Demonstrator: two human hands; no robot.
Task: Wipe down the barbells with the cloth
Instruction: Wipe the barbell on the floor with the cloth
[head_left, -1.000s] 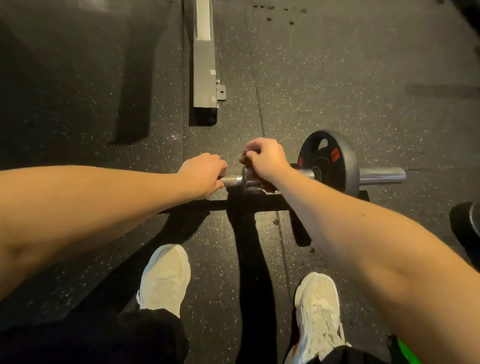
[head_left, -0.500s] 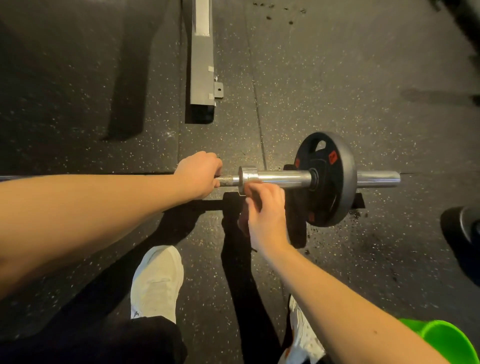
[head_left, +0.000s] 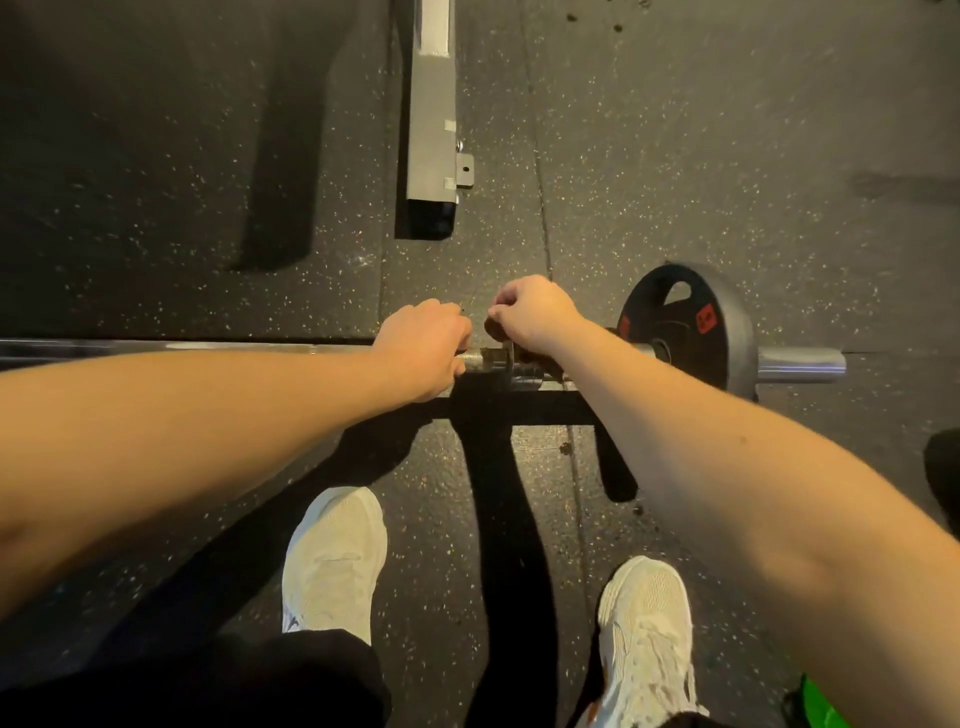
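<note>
A steel barbell (head_left: 182, 347) lies across the dark rubber floor, left to right. A black weight plate (head_left: 691, 322) with red labels sits on its right sleeve, whose bare end (head_left: 800, 365) sticks out beyond it. My left hand (head_left: 423, 351) grips the shaft just left of the collar (head_left: 501, 358). My right hand (head_left: 535, 312) is curled over the collar and holds a dark brown cloth (head_left: 493, 328) against the bar; most of the cloth is hidden under the fingers.
A grey metal rack foot (head_left: 431, 130) runs away from me on the floor beyond the bar. My white shoes (head_left: 335, 558) stand just behind the bar. A green container (head_left: 818, 706) shows at the bottom right edge, and a dark round object (head_left: 943, 467) at the right edge.
My right hand has come back up from below the bar onto the collar, with the cloth against the steel. My left hand has kept its hold on the shaft.
</note>
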